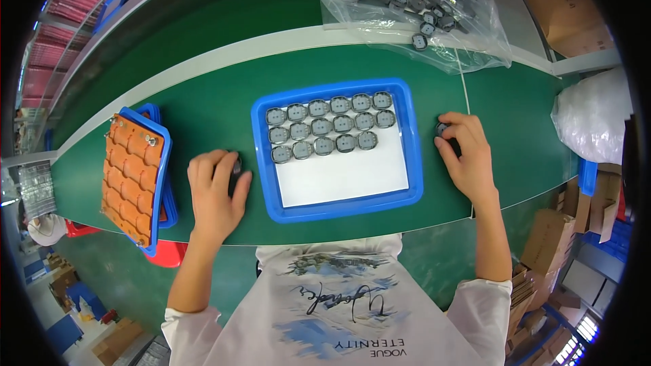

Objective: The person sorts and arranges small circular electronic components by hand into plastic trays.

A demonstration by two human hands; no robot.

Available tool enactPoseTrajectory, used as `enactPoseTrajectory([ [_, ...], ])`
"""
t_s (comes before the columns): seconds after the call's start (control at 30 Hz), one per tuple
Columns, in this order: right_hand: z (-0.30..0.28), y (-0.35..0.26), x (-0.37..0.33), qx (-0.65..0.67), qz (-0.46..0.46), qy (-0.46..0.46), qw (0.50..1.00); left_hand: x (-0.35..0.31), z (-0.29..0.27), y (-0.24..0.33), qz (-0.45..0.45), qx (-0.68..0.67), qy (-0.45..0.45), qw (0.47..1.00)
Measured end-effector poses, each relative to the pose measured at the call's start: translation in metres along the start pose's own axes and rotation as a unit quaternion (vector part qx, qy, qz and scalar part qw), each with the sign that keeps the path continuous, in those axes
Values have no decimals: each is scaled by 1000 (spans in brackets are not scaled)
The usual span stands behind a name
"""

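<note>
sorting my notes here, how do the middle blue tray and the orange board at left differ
Colour: the tray is blue around a white lining; the board is orange.
Load: the tray holds rows of grey parts; the board shows none.
Support: the tray sits on the green table; the board rests on other blue trays.
Both look roughly rectangular.

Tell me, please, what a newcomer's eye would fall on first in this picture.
Probably the blue tray in the middle, holding rows of grey parts, with the left hand and right hand on either side, each holding a dark part. Then, perhaps, the orange plate at the left and the clear bag at the top, right of centre.
</note>
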State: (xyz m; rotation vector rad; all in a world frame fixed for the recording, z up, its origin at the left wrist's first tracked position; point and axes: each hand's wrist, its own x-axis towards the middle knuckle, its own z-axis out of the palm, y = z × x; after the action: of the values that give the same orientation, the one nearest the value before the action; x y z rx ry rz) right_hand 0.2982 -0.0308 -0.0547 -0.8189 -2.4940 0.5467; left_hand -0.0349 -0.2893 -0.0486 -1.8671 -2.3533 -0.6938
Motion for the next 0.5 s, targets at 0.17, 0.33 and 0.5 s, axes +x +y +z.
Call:
enactPoseTrajectory([
  [0.17,5,-13,-2,-25,51,88,995,-18,-5,2,19,-18,-14,1000],
  [0.33,3,-10,-7,-57,41,59,996,-19,-13,7,17,48,-8,999],
  [0.5,-4,-14,-2,-46,41,39,997,-19,-4,-11,42,-50,56,996],
])
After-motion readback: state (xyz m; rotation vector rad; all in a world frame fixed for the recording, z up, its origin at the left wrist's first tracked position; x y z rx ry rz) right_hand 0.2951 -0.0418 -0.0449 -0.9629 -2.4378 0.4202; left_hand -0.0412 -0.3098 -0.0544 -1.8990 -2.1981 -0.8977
